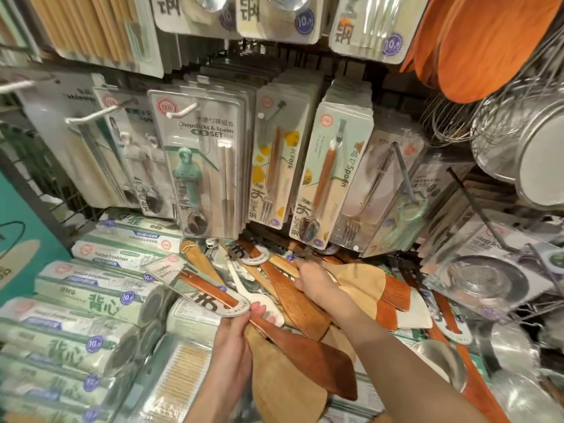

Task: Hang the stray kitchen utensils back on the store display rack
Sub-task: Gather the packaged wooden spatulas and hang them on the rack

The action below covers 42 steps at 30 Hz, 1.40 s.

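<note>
While the left hand (pixel 235 340) grips a dark wooden spatula (pixel 305 352) by the neck, fingers and thumb curled round the handle just below its card label (pixel 210 293), the right hand (pixel 314 283) reaches deeper into the heap of loose wooden spatulas (pixel 363 288) lying on the shelf below the rack, its fingers curled down among the handles; whether it actually pinches one I cannot tell, since the fingertips are hidden. From the head camera, the held spatula lies on a slant: its broad blade points down and to the right, towards the person, and its labelled handle end points up and to the left, away from the body. Hanging calls for the hole at that far label end, so the label end must travel up and forward to a hook. Bare white hooks (pixel 91 116) jut out above and to the left of the left hand, among the carded chopsticks and spoon sets (pixel 207 166), while a dark hook (pixel 404 175) stands up and to the right. My judgement is that the left hand is nearer the white hooks.
</note>
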Motion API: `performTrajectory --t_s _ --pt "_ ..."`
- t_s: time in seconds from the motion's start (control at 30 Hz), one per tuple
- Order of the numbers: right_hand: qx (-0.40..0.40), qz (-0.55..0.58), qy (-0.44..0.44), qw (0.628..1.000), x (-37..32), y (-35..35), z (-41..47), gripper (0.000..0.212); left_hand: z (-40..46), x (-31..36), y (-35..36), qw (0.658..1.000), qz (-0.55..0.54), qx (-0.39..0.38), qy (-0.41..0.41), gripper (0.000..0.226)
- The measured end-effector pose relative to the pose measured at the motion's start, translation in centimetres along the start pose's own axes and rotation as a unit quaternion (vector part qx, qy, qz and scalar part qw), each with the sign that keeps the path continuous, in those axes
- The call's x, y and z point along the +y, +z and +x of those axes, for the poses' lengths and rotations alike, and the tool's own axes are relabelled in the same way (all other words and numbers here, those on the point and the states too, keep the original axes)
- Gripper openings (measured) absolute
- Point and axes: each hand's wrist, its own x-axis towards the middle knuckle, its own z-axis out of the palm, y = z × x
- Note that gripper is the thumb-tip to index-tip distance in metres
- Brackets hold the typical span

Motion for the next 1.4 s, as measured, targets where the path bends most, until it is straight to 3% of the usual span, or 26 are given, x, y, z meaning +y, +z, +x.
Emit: performTrajectory --t_s 0.1,0.27,0.43,0.6,0.87,1.07,1.2,1.27,1.4 --pt "0.017 0.022 -0.01 1.0 1.1 -1.1 -1.1 0.051 -0.2 -0.1 0.4 1.0 -0.001 0.003 -0.002 0.017" --pt "0.041 0.024 -0.018 0.999 3.6 -2.6 -4.3 0.04 -0.3 -0.4 1.4 1.0 -0.017 0.001 -0.023 0.015" --pt "0.079 -0.053 0.02 0.995 8.0 -4.0 -8.9 0.031 -1.3 -1.4 2.6 0.998 -0.04 -0.034 -0.016 0.005" --pt "0.089 -0.077 0.003 0.993 11.8 -5.1 -14.1 0.04 -3.7 -3.8 3.7 0.998 -0.056 -0.041 -0.011 0.013" --pt "0.144 -0.041 0.002 0.989 16.7 -7.2 -20.4 0.028 -10.0 -8.2 5.6 0.999 -0.019 -0.022 0.023 0.015" --pt "0.143 0.06 -0.082 0.984 17.3 -10.0 -26.2 0.018 -16.7 -10.4 8.8 0.997 -0.044 -0.026 0.054 0.019" --pt "0.149 0.137 -0.134 0.97 16.6 -14.0 -30.5 0.028 -21.2 -10.4 11.8 0.991 -0.034 -0.084 0.098 0.019" --pt "0.161 0.216 -0.159 0.95 16.2 -16.2 -32.2 0.029 -22.8 -10.2 14.2 0.988 -0.028 -0.092 0.121 0.013" --pt "0.196 0.359 -0.212 0.888 15.4 -21.2 -34.9 0.011 -25.9 -9.3 20.1 0.976 0.003 -0.14 0.166 0.015"
